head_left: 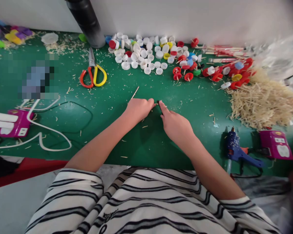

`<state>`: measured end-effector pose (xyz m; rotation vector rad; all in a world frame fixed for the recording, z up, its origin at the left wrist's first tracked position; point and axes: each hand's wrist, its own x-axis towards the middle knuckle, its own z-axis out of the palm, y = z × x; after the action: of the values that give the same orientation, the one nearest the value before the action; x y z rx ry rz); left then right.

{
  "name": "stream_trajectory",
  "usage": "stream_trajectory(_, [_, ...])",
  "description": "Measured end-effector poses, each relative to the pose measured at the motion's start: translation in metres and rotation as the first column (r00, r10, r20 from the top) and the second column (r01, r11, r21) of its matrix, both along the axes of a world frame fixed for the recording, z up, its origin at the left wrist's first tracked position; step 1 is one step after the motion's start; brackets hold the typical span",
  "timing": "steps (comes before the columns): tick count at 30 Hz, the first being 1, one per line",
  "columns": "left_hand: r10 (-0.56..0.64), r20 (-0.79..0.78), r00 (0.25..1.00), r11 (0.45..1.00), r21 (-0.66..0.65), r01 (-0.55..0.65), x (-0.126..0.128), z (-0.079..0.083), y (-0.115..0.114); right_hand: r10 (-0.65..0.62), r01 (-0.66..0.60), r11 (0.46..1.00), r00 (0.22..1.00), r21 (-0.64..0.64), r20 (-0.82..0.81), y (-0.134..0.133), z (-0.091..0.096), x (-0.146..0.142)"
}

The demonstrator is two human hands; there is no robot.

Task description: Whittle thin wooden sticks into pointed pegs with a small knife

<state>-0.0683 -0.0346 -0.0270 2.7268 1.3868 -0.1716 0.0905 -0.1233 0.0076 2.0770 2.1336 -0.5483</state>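
Observation:
My left hand (140, 108) is closed around a thin wooden stick (135, 92). One end of the stick sticks out beyond the back of the hand, and a short pale tip shows by the thumb. Close to that tip, my right hand (177, 125) is closed on a small dark tool (158, 103) with the index finger stretched along it. Most of this tool is hidden by the fingers, so I cannot make out its kind. Both hands are just above the green table (136, 143), where pale wood shavings are scattered.
Many plastic bottle caps (148, 53) lie along the wall, beside red caps with sticks (188, 76). Scissors (93, 73) and a black bottle (88, 22) are at back left. Right are a shavings heap (266, 100), a glue gun (239, 152) and a purple socket box (275, 144).

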Motion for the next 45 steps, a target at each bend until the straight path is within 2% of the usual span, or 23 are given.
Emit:
stream_trajectory(8, [0.024, -0.01, 1.0, 1.0, -0.006, -0.024, 0.003, 0.005, -0.001, -0.044, 0.045, 0.999, 0.998, 0.01, -0.042, 0.0, 0.004, 0.003])
stream_trajectory(13, [0.028, -0.019, 0.999, 1.0, -0.009, -0.028, 0.003, 0.003, -0.001, -0.025, 0.027, 0.999, 0.995, -0.022, 0.099, 0.011, 0.009, -0.006])
stream_trajectory(18, [0.045, -0.033, 0.998, 0.999, -0.023, -0.046, 0.005, 0.004, -0.001, 0.0, 0.007, 0.999, 0.982, -0.039, 0.19, 0.005, 0.007, -0.01])
stream_trajectory(22, [0.042, -0.04, 0.998, 0.998, -0.042, -0.043, 0.006, 0.006, -0.001, 0.01, 0.001, 0.998, 0.982, -0.058, 0.191, 0.003, 0.006, -0.009])
stream_trajectory(28, [0.072, -0.003, 0.997, 0.995, -0.07, -0.072, 0.005, 0.006, 0.0, 0.022, -0.016, 0.999, 0.983, -0.032, 0.182, 0.022, 0.004, -0.012])
stream_trajectory(31, [0.112, 0.014, 0.994, 0.991, -0.08, -0.111, 0.006, 0.006, -0.001, 0.028, -0.019, 0.999, 0.982, -0.051, 0.186, 0.019, 0.004, -0.011])
stream_trajectory(35, [0.095, 0.017, 0.995, 0.993, -0.072, -0.094, 0.007, 0.005, -0.002, 0.011, 0.001, 0.998, 0.981, -0.057, 0.195, 0.011, 0.001, -0.011])
stream_trajectory(41, [0.09, 0.02, 0.996, 0.994, -0.067, -0.089, 0.006, 0.003, 0.001, 0.017, -0.013, 1.0, 0.983, -0.021, 0.182, 0.024, 0.003, -0.015])
stream_trajectory(45, [0.114, 0.016, 0.993, 0.991, -0.068, -0.113, 0.008, 0.005, 0.0, 0.014, -0.005, 0.999, 0.984, -0.049, 0.177, 0.016, 0.005, -0.015])
